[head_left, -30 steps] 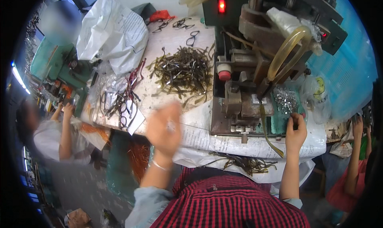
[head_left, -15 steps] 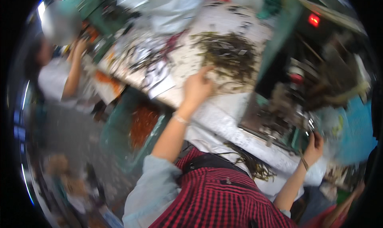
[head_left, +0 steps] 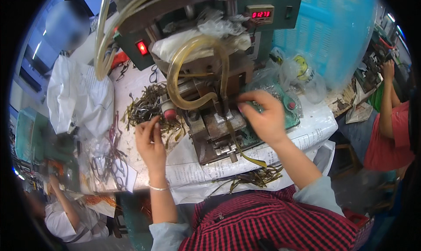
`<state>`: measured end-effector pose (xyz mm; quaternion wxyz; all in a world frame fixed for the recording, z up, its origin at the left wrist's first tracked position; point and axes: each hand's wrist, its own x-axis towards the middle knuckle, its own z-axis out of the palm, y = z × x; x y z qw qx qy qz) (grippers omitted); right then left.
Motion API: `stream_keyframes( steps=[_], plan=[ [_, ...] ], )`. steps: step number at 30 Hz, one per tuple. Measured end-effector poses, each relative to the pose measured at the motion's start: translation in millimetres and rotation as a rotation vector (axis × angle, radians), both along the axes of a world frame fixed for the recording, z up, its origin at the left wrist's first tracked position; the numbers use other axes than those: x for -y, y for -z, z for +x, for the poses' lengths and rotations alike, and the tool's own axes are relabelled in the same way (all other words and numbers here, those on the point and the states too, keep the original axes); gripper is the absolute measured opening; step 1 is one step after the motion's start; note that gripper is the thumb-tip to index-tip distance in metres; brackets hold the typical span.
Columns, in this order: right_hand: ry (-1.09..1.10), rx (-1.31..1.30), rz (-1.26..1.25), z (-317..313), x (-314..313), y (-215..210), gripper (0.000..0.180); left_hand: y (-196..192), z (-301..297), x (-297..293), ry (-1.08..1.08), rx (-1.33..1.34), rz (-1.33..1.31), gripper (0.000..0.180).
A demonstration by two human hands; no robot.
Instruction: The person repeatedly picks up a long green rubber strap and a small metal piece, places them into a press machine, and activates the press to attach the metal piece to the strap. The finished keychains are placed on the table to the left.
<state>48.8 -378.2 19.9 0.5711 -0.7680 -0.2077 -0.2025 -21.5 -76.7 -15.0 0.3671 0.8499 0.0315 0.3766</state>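
Note:
A metal fixture (head_left: 223,121) on the bench press in front of me holds an olive strip (head_left: 252,160), which looks like a glasses temple; its free end curves toward me. My right hand (head_left: 265,117) is at the fixture's right side, thumb and forefinger apart, with the forefinger's tip partly hidden by the machine. My left hand (head_left: 151,143) is left of the fixture, below a red round knob (head_left: 169,114). Its fingers are curled with thumb and forefinger close; what they pinch, if anything, is unclear. Behind it lies a tangled pile of similar strips (head_left: 144,102).
More olive strips (head_left: 250,178) lie on white sheeting at the near edge. A clear looped hose (head_left: 174,84) hangs before the press. Plastic bags (head_left: 302,75) and a blue crate (head_left: 324,31) stand right. A white sack (head_left: 79,95) sits left. Co-workers sit on both sides.
My view has swung right, bringing the press to the middle. My left hand has come from the strip pile toward the machine; my right hand has moved up to the fixture.

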Motion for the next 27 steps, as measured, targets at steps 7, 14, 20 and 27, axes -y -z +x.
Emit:
stream_keyframes(
  steps=[7,14,20,27],
  plan=[
    [-0.119,-0.226,0.416,-9.1,-33.8,15.5,0.041,-7.9,-9.8,36.5,0.055,0.305,-0.496,0.014],
    [-0.248,-0.329,0.456,-39.5,-31.9,-21.1,0.06,-81.9,6.7,77.7,0.394,0.452,-0.186,0.008],
    [-0.007,0.083,-0.096,-7.6,2.7,7.4,0.039,-47.2,-10.6,116.9,0.46,0.474,0.569,0.019],
    [0.164,-0.168,-0.25,-6.1,66.9,86.2,0.036,-28.9,3.5,126.3,0.519,0.468,0.576,0.025]
  ],
)
